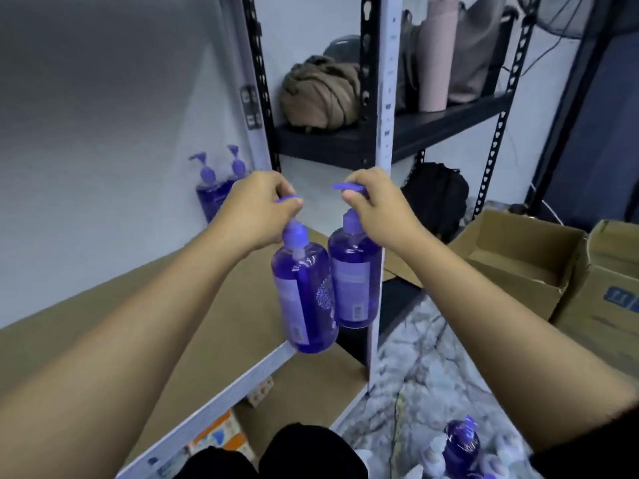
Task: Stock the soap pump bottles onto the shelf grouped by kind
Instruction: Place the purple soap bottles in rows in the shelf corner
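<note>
Hands each pinch a pump head: left hand [257,202] carries one upright translucent purple soap bottle [304,295], right hand [371,205] another [352,281]. Two matching purple pump bottles [221,181] stand left of centre frame on the brown shelf board [166,305], nearer the left hand.

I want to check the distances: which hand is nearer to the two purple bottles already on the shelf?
Left. The left hand is just right of the two purple bottles on the shelf; the right hand is farther right.

Two purple soap bottles [304,292] with purple pumps and pale lavender labels are seen; one bears a white ornamental pattern. The shelf board [214,305] is brown, the far rack [370,133] black, the floor [415,357] marbled grey-white, the boxes [518,261] tan.
</note>
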